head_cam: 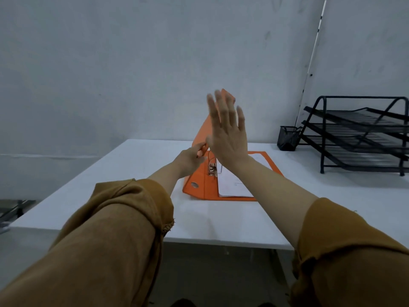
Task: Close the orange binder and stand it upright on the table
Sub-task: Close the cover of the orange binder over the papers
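Note:
The orange binder (pixel 199 187) lies on the white table (pixel 132 207) with its back cover flat and white paper (pixel 234 185) in the metal ring clip (pixel 213 168). Its front cover is raised steeply, almost upright. My left hand (pixel 191 159) pinches the near edge of that raised cover between thumb and fingers. My right hand (pixel 228 131) is spread flat with fingers apart, in front of the cover's inner face; I cannot tell whether the palm touches it. Much of the lifted cover is hidden behind my right hand.
A black wire letter tray rack (pixel 363 134) with three tiers stands at the table's back right. A black mesh pen cup (pixel 287 138) sits just left of it. A grey wall is close behind the table. The table's near edge runs below the binder.

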Available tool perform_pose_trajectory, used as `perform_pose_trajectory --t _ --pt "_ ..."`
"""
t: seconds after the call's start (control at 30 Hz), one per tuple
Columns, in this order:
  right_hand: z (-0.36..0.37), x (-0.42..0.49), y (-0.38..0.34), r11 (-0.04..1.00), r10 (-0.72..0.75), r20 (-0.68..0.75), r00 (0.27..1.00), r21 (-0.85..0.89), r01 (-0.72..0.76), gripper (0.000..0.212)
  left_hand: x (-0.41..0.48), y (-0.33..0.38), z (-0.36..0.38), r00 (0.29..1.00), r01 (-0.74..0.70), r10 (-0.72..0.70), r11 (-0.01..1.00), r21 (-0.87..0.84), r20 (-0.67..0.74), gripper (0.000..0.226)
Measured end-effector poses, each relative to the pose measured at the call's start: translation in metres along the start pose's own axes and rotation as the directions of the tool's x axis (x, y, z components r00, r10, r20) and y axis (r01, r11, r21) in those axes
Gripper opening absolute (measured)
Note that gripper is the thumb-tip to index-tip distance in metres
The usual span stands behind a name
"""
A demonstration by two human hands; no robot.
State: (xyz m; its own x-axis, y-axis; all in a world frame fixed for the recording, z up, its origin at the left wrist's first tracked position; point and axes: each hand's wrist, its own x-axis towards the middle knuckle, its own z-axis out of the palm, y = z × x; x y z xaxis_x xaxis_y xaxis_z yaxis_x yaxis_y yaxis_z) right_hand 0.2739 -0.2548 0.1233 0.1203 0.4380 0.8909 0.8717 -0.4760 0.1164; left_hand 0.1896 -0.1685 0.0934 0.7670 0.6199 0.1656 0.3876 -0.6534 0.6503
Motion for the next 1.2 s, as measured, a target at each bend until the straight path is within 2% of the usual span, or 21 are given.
perform_pose_trajectory --t 0.07,0.1,0.13,0.2,0.27,0.4,0.47,0.6,0.83,0.93,1.07,1.2 --pt "0.002 0.002 0.004 0.959 -0.213 0.145 0.966 -0.160 0.235 0.069 -0.002 0.002 0.005 0.998 -0.056 0.056 0.998 0.009 -0.034 0.042" --pt "0.005 0.002 0.005 0.934 -0.274 0.274 0.922 -0.152 0.323 0.061 -0.002 0.003 0.008 0.996 -0.077 0.078 0.996 0.033 -0.033 0.039" --pt "0.007 0.000 0.005 0.929 -0.288 0.398 0.871 -0.106 0.356 0.054 -0.002 0.002 0.010 0.996 -0.082 0.083 0.994 0.073 -0.011 0.037" --pt "0.010 -0.005 0.006 0.947 -0.248 0.535 0.807 -0.044 0.320 0.046 -0.002 -0.003 0.014 0.997 -0.046 0.035 0.986 0.160 0.071 0.037" --pt "0.014 -0.011 0.006 0.952 -0.236 0.604 0.761 -0.014 0.306 0.046 -0.003 -0.009 0.018 0.993 0.002 -0.028 0.977 0.214 0.118 0.039" --pt "0.023 -0.027 0.013 0.893 -0.293 0.711 0.639 -0.034 0.448 0.043 -0.001 -0.017 0.028 0.992 -0.001 -0.030 0.970 0.242 0.125 0.036" --pt "0.030 -0.033 0.020 0.891 -0.268 0.727 0.633 -0.062 0.449 0.041 0.003 -0.017 0.030 0.990 -0.017 -0.020 0.964 0.265 0.137 0.042" --pt "0.040 -0.044 0.035 0.926 -0.224 0.731 0.645 -0.046 0.374 0.044 0.009 -0.019 0.036 0.987 -0.054 0.007 0.955 0.292 0.162 0.052" --pt "0.052 -0.080 0.058 0.963 -0.174 0.784 0.595 0.008 0.271 0.052 0.017 -0.011 0.055 0.973 -0.124 0.016 0.876 0.466 0.229 0.060" --pt "0.055 -0.085 0.064 0.975 -0.159 0.812 0.562 0.038 0.221 0.055 0.020 -0.011 0.058 0.968 -0.140 0.016 0.862 0.487 0.250 0.062" --pt "0.054 -0.079 0.067 0.980 -0.152 0.865 0.478 0.196 -0.043 0.059 0.021 -0.019 0.054 0.968 -0.109 0.017 0.927 0.360 0.250 0.059" --pt "0.059 -0.077 0.071 0.905 -0.067 0.882 0.467 0.250 -0.343 0.055 0.022 -0.020 0.058 0.986 0.003 -0.048 0.963 0.270 0.160 0.051"
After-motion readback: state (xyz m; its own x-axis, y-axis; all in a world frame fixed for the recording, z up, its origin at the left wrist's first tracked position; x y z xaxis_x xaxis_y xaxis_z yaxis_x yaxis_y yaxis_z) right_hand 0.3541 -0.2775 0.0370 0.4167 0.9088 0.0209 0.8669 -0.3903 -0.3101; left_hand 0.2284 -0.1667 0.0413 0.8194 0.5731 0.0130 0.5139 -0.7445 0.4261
